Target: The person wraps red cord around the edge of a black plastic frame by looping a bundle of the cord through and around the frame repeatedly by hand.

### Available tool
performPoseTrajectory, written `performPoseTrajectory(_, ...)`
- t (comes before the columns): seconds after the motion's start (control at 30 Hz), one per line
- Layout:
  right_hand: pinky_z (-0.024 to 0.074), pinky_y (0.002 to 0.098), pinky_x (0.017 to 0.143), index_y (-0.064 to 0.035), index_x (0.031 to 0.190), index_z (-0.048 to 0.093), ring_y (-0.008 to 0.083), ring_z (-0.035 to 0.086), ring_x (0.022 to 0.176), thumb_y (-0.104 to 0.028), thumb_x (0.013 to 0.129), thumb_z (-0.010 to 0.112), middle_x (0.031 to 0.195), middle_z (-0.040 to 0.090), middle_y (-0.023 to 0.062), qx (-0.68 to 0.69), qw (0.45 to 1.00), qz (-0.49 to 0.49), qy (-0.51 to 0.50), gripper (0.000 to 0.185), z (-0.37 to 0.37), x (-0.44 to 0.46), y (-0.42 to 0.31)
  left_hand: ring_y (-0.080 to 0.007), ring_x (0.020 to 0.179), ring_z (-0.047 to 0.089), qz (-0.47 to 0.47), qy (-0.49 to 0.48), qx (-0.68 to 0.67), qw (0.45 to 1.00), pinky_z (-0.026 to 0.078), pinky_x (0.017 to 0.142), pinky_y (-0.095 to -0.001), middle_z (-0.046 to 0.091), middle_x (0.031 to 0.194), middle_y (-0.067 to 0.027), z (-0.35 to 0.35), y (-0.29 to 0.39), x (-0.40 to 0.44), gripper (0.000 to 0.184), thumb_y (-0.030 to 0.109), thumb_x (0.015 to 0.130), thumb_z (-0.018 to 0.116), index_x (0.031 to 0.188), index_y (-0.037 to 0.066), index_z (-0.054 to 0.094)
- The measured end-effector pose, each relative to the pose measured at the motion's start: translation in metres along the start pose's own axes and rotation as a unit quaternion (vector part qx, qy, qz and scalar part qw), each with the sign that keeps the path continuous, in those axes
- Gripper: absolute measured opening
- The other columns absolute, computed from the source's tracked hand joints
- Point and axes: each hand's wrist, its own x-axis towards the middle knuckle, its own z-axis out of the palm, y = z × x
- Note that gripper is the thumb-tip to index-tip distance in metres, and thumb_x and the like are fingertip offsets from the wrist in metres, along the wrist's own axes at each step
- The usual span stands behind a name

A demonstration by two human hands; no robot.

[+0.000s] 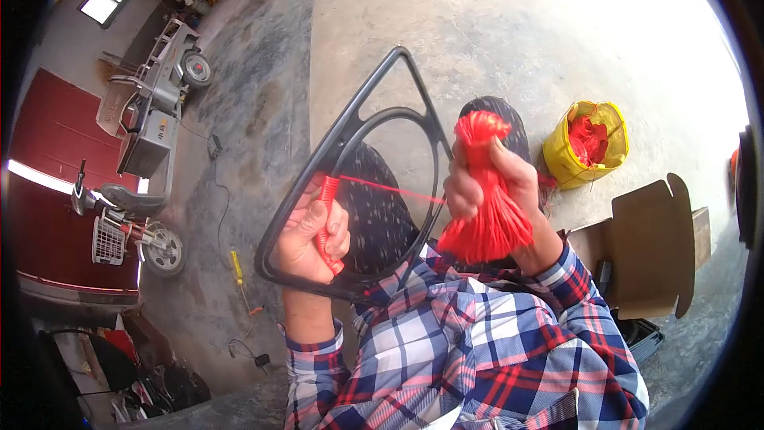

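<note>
A black triangular frame (353,121) with a rounded inner ring leans over my lap. My left hand (301,240) is closed around its lower left part, thumb pressed against a tight wrapping of red cord (327,211) on the inner bar. From the top of that wrapping a single red strand (390,189) runs taut across the ring to my right hand (519,173). Closed on a thick bundle of red cord (487,232), my right hand holds it upright beside the frame. The bundle's loops fan out below the fingers.
A yellow bucket (557,151) with red cord inside stands at right, near an open cardboard box (649,247). A yellow-handled tool (236,267) and a cable (225,191) lie on the floor at left. Farther off are a scooter (131,227) and a three-wheeled cart (155,127).
</note>
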Motion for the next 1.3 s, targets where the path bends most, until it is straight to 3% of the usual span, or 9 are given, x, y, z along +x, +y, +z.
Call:
performPoseTrajectory(0.1,0.0545,0.0425,0.076,-0.0025,0.097,0.056,0.0297,0.062,0.076,-0.034,0.096,0.052,0.082,0.062,0.0144,0.08,0.989,0.008,0.12,0.032,-0.016,0.014,-0.004,-0.0106,0.045,0.038,0.011,-0.002,-0.011,1.0,0.03,0.036,-0.0214,0.047,0.068,-0.0068,0.001,0.001,-0.002,0.039,0.016,0.096,0.057,0.133,0.008,0.052)
performPoseTrajectory(0.2,0.0532,0.0428,0.084,-0.0017,0.099,0.058,0.0284,0.064,0.093,-0.016,0.088,0.057,0.099,0.065,0.0149,-0.028,0.98,0.025,0.195,0.018,-0.005,0.022,0.004,-0.0108,0.045,0.037,0.022,-0.029,-0.011,0.999,0.03,0.035,-0.0224,0.047,0.07,-0.0072,0.003,0.006,-0.006,0.04,0.016,0.096,0.058,0.135,0.009,0.051)
performPoseTrajectory(0.27,0.0464,0.0315,0.089,-0.0015,0.106,0.061,0.0186,0.061,0.095,-0.005,0.08,0.066,0.1,0.063,0.009,-0.235,0.956,0.033,0.172,0.027,0.003,0.033,0.011,-0.0109,0.045,0.037,0.028,-0.066,-0.012,0.997,0.03,0.035,-0.0229,0.047,0.07,-0.0074,0.01,0.008,-0.008,0.04,0.015,0.095,0.058,0.135,0.009,0.051)
performPoseTrajectory(0.33,0.0445,0.0282,0.085,-0.0033,0.104,0.064,0.0133,0.059,0.094,-0.009,0.08,0.069,0.102,0.063,0.0059,-0.505,0.852,0.002,0.14,0.025,0.003,0.044,0.017,-0.0124,0.045,0.036,0.054,-0.083,-0.007,0.995,0.029,0.035,-0.0242,0.046,0.07,-0.0077,0.015,0.005,-0.009,0.039,0.015,0.095,0.059,0.134,0.01,0.053)
performPoseTrajectory(0.5,0.0467,0.0293,0.082,-0.0074,0.106,0.064,0.0116,0.06,0.079,-0.007,0.084,0.066,0.086,0.062,-0.0033,-0.251,0.953,0.037,0.163,0.022,0.013,0.083,0.017,-0.0139,0.046,0.037,0.097,-0.084,-0.021,0.992,0.029,0.036,-0.0263,0.044,0.067,-0.0064,0.024,-0.027,-0.006,0.045,0.017,0.092,0.062,0.134,0.008,0.052)
performPoseTrajectory(0.63,0.05,0.0331,0.087,-0.0075,0.101,0.058,0.0166,0.061,0.082,0.003,0.081,0.058,0.089,0.063,0.0011,0.06,0.994,0.025,0.088,0.022,-0.002,0.087,0.031,-0.0135,0.047,0.039,0.093,-0.05,-0.013,0.994,0.032,0.037,-0.0263,0.046,0.067,-0.0062,0.016,-0.053,-0.012,0.045,0.02,0.09,0.066,0.128,0.002,0.052)
performPoseTrajectory(0.9,0.0352,0.0476,0.108,0.0068,0.118,0.053,0.0338,0.05,0.119,-0.009,0.071,0.059,0.119,0.058,0.0202,0.195,0.98,-0.045,0.004,0.049,0.023,0.087,0.017,-0.0135,0.046,0.039,0.096,-0.061,-0.028,0.993,0.031,0.036,-0.0266,0.046,0.066,-0.0069,0.01,-0.06,-0.019,0.032,0.022,0.089,0.067,0.107,-0.002,0.054)
performPoseTrajectory(1.13,0.0346,0.0491,0.108,0.0093,0.125,0.045,0.0362,0.051,0.118,-0.025,0.084,0.057,0.121,0.056,0.0234,0.3,0.95,-0.073,0.049,0.055,0.023,0.089,0.01,-0.0136,0.046,0.04,0.093,-0.06,-0.026,0.994,0.031,0.036,-0.0265,0.046,0.065,-0.0068,0.008,-0.067,-0.02,0.035,0.023,0.089,0.068,0.106,-0.004,0.053)
performPoseTrajectory(1.3,0.0426,0.0396,0.101,0.0038,0.115,0.057,0.0256,0.059,0.106,-0.008,0.082,0.064,0.112,0.063,0.0148,0.15,0.988,-0.016,-0.041,0.036,0.025,0.087,0.029,-0.0136,0.046,0.039,0.097,-0.072,-0.033,0.992,0.031,0.036,-0.0266,0.047,0.066,-0.0067,0.006,-0.067,-0.02,0.044,0.023,0.089,0.067,0.122,-0.002,0.052)
